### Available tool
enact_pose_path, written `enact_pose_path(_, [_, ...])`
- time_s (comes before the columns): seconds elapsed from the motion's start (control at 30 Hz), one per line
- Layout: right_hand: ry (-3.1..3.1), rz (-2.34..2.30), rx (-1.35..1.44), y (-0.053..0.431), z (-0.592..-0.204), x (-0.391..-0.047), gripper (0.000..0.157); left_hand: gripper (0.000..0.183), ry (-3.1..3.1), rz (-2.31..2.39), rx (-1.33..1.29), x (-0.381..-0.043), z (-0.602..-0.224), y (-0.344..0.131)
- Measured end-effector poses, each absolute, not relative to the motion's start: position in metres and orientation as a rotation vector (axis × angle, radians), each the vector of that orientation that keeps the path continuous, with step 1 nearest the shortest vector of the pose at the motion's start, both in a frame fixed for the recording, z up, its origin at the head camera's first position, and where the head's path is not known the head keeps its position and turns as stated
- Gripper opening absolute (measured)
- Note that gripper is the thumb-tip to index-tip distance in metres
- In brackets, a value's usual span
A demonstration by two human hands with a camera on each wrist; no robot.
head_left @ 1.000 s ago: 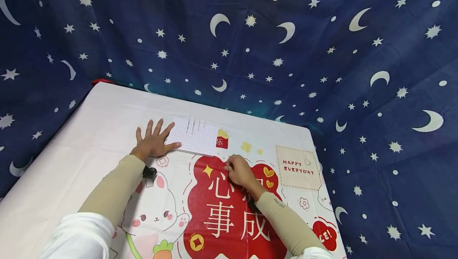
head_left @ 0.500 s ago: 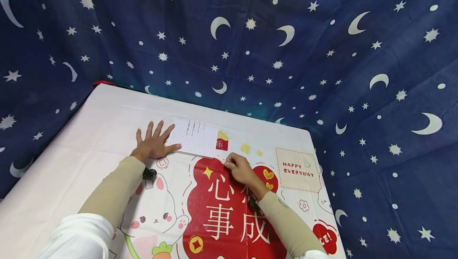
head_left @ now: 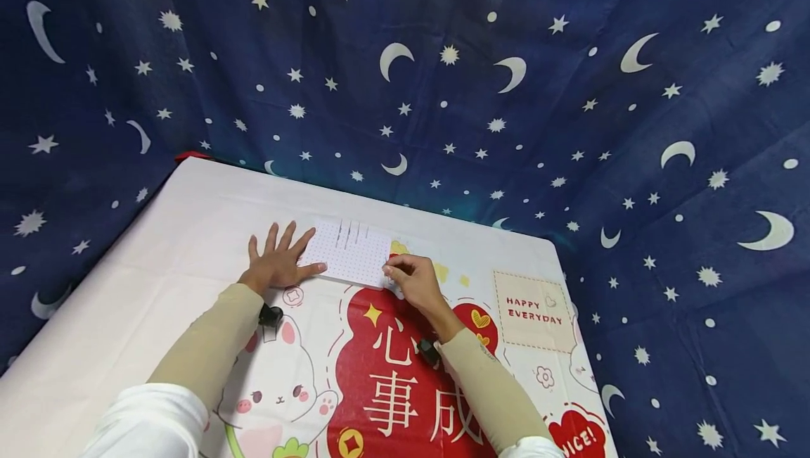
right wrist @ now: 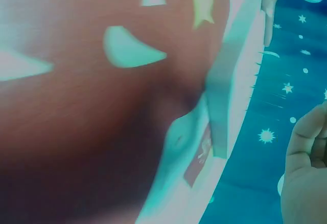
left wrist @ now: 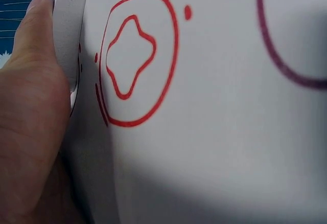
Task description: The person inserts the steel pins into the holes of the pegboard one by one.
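Observation:
A white block with a grid of dots (head_left: 354,261) lies on the table, and several thin needles (head_left: 346,234) stand up from its back part. My left hand (head_left: 278,264) rests spread at the block's left end. The left thumb (left wrist: 33,32) lies along the block's edge in the left wrist view. Beside the block's right end, my right hand (head_left: 414,282) has thumb and forefinger pinched together on what looks like a thin needle, hardly visible. In the right wrist view, the curled right hand (right wrist: 309,173) appears at the edge, its fingertips mostly hidden.
A printed cloth (head_left: 221,212) covers the table, with a red cloud shape, a rabbit and a "HAPPY EVERYDAY" patch. Dark blue curtains (head_left: 443,127) with stars and moons hang behind and at the sides of the table.
My right hand has moved up and left, from the red print to the block's right end. The left hand keeps its place on the block, while the head view has shifted slightly.

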State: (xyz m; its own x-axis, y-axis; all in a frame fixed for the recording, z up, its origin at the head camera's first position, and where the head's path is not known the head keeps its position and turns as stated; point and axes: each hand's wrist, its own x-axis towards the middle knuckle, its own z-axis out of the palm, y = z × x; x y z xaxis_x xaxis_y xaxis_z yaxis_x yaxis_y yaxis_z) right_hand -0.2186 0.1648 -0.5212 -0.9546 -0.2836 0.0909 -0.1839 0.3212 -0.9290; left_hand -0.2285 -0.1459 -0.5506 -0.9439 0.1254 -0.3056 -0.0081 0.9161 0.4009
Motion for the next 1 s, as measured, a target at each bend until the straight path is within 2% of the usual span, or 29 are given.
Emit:
enact_pose_path(0.37, [2.511, -1.835, -0.520, 0.137, -0.516, -0.237, 0.009, 0.101, 2.758, 0.569, 0.072, -0.229, -0.552, -0.147])
enact_pose_path(0.5, [2.539, -1.846, -0.481, 0.130, -0.516, -0.242, 0.009, 0.103, 2.762, 0.587, 0.075, -0.228, -0.554, -0.147])
enact_pose_path(0.73, [2.540, -1.868, -0.319, 0.123, -0.521, -0.252, 0.017, 0.099, 2.760, 0.581, 0.069, -0.227, -0.552, -0.146])
enact_pose_path(1.0, [2.581, -1.851, -0.285, 0.116, -0.529, -0.266, 0.017, 0.100, 2.757, 0.590, 0.063, -0.226, -0.550, -0.149])
